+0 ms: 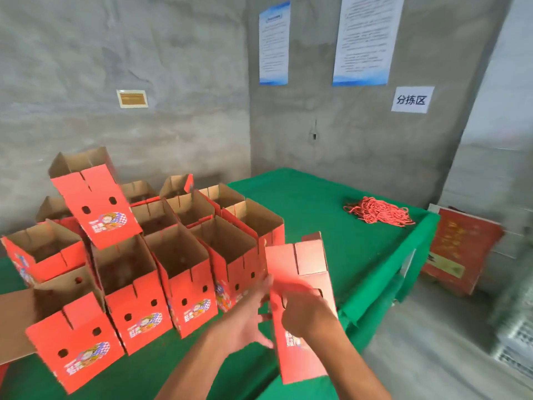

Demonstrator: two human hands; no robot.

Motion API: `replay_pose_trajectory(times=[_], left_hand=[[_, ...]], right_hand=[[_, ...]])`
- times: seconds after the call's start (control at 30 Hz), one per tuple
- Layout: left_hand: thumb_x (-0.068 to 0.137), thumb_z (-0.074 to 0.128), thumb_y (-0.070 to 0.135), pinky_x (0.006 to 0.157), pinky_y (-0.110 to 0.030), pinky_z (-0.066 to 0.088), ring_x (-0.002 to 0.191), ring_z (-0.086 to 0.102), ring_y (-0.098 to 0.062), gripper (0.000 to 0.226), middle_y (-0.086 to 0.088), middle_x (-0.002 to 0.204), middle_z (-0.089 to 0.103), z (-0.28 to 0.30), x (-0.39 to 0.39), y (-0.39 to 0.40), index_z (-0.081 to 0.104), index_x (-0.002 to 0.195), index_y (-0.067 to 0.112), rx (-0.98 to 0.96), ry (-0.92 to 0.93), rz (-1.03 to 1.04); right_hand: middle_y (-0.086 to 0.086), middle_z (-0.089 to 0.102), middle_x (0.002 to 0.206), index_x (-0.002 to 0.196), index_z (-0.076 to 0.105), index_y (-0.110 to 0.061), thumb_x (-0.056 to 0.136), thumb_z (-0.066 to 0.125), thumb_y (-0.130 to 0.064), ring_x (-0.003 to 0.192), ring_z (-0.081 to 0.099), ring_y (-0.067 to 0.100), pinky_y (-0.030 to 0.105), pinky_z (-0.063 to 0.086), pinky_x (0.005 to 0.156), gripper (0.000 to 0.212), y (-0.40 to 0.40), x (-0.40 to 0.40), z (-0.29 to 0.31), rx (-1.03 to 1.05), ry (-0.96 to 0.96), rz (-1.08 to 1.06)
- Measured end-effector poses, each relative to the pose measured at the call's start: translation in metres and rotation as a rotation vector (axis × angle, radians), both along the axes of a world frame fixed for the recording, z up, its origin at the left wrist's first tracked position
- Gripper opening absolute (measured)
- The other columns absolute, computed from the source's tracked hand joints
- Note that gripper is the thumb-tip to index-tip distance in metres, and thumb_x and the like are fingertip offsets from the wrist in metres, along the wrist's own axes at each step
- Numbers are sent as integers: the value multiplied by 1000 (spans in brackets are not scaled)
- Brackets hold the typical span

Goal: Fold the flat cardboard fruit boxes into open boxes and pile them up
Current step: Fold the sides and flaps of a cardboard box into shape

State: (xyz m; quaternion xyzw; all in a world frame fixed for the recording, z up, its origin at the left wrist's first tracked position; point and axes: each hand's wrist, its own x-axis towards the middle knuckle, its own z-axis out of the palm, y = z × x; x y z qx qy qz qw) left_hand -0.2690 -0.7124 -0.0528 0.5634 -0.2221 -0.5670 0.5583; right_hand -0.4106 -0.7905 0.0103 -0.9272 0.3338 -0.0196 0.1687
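Observation:
A red cardboard fruit box [300, 272] stands upright at the front edge of the green table [331, 203], still nearly flat. My right hand [305, 311] grips its front panel near the handle hole. My left hand [251, 319] lies against the box's left edge, fingers spread and fairly straight; motion blur hides the exact contact. To the left stand several folded open boxes [178, 255] in rows, brown inside and red outside. One folded box [95, 203] lies tilted on top of the rows.
A bundle of red string [380, 212] lies on the table's far right. A red flat box [458, 249] leans on the floor right of the table. Grey concrete walls with paper notices [274, 44] close off the back. White crates [516, 342] stand at right.

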Motion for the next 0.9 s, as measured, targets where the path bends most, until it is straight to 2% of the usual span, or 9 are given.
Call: replay_pose_trajectory(times=[0.13, 0.2, 0.23, 0.3, 0.37, 0.47, 0.53, 0.63, 0.9], left_hand=[[86, 66, 69, 61, -41, 59, 74, 60, 23, 71, 61, 95, 46, 17, -48, -43, 14, 132, 83, -139, -257, 111], [91, 61, 63, 64, -30, 59, 81, 57, 28, 75, 69, 105, 32, 15, -61, -59, 4, 138, 77, -207, -343, 149], [92, 62, 58, 77, -36, 62, 97, 57, 24, 77, 65, 119, 28, 10, -64, -66, 5, 142, 72, -248, -371, 186], [94, 65, 47, 108, -54, 48, 134, 44, 2, 83, 42, 151, 23, -1, -64, -81, 8, 152, 62, -287, -420, 262], [96, 68, 36, 112, -58, 42, 147, 33, -13, 83, 24, 163, 16, -7, -60, -94, 12, 154, 56, -277, -474, 343], [96, 69, 26, 125, -41, 22, 150, 18, -5, 83, 21, 159, 15, -16, -51, -115, 13, 153, 50, -254, -640, 395], [96, 71, 25, 123, -33, 14, 148, 14, 2, 87, 19, 160, 14, -23, -43, -128, 11, 155, 47, -211, -720, 372], [97, 70, 25, 125, -40, 17, 151, 14, -5, 87, 18, 161, 14, -39, -33, -145, 11, 157, 47, -167, -796, 339], [100, 63, 22, 117, -28, 22, 140, 21, 6, 75, 17, 156, 22, -66, -1, -189, 20, 155, 51, -100, -884, 345]], right_hand=[[-7, 45, 148, 130, 53, -36, 100, 40, -24, 133, 43, 24, 39, 42, 105, 35, -42, -25, -45, -35, -34, -13], [-5, 36, 154, 141, 45, -35, 102, 43, -25, 140, 36, 27, 40, 37, 110, 40, -62, -28, -65, -94, 16, -13], [-4, 35, 156, 144, 42, -34, 101, 45, -25, 143, 33, 28, 41, 35, 111, 44, -71, -28, -74, -125, 23, -9], [-5, 37, 157, 146, 43, -31, 100, 48, -26, 148, 28, 27, 40, 32, 115, 46, -88, -23, -88, -144, -7, 12], [-5, 39, 159, 147, 45, -26, 103, 47, -28, 153, 22, 25, 39, 26, 120, 45, -103, -16, -101, -71, -37, 34], [7, 34, 164, 153, 42, -15, 106, 46, -33, 153, 24, 25, 39, 20, 125, 51, -123, -9, -122, 115, -85, -1], [9, 31, 165, 155, 40, -17, 105, 48, -32, 154, 21, 25, 38, 18, 126, 53, -135, -6, -139, 151, -106, 4], [11, 44, 150, 146, 50, -25, 101, 52, -25, 152, 25, 30, 37, 25, 124, 45, -150, 1, -160, 74, -120, 40], [20, 24, 158, 146, 48, -32, 102, 50, -29, 147, 37, 34, 39, 38, 118, 44, -193, 28, -203, 59, -49, 64]])
